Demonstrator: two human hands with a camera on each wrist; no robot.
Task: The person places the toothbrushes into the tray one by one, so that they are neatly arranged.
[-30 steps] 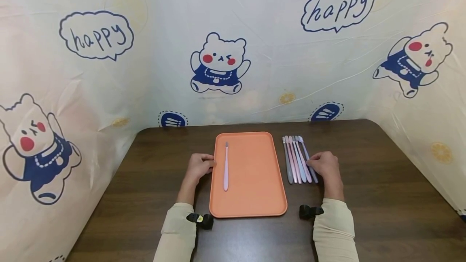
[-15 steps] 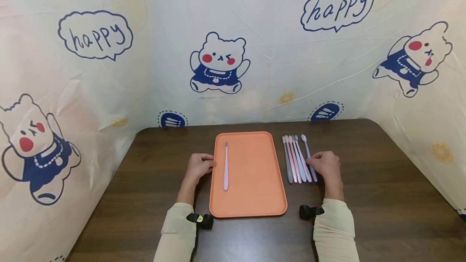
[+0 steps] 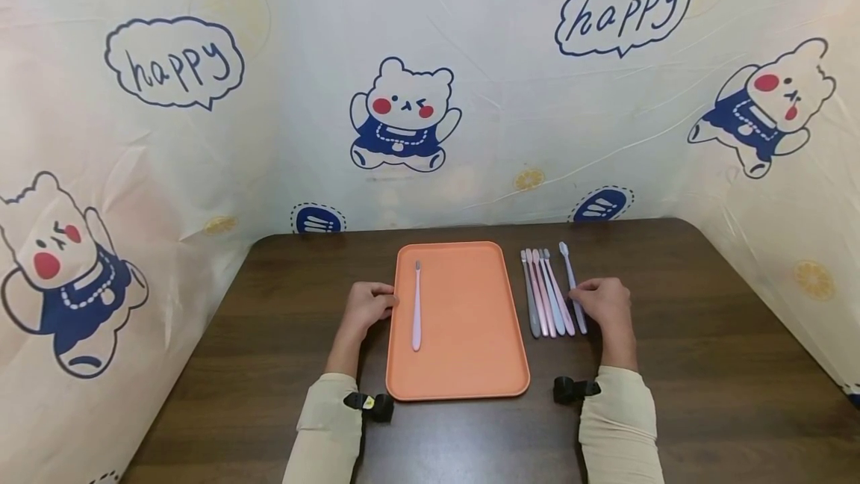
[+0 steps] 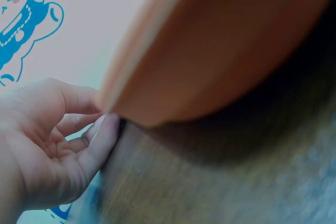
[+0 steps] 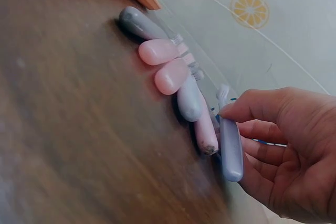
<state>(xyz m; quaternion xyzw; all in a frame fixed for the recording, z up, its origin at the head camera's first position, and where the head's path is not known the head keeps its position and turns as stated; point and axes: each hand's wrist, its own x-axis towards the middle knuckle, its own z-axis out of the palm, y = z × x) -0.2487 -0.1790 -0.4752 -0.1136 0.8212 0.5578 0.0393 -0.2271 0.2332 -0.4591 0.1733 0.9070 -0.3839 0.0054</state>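
Observation:
My right hand [image 3: 605, 303] pinches a bluish-purple toothbrush [image 5: 231, 150] by its handle, thumb and index finger on either side. The toothbrush slants slightly, bristle head toward the back. To its left lies a close row of several toothbrushes: a grey toothbrush [image 3: 534, 320] at the far side, then pink ones, a light blue one [image 5: 189, 103] and another pink one [image 5: 206, 132]. My left hand [image 3: 365, 305] holds the left rim of an orange tray [image 3: 470, 320] between thumb and index finger. On the tray's left part a light purple toothbrush [image 3: 416, 312] lies lengthwise.
A dark wooden table [image 3: 282, 349] bears everything. Behind and beside it hangs a pale curtain [image 3: 497, 133] printed with bears and "happy" bubbles. Black camera straps [image 3: 571, 390] sit on both wrists over cream sleeves.
My right hand has drawn the bluish-purple toothbrush away to the right, opening a gap from the row, and its head has swung rightward. My left hand and the tray have stayed put.

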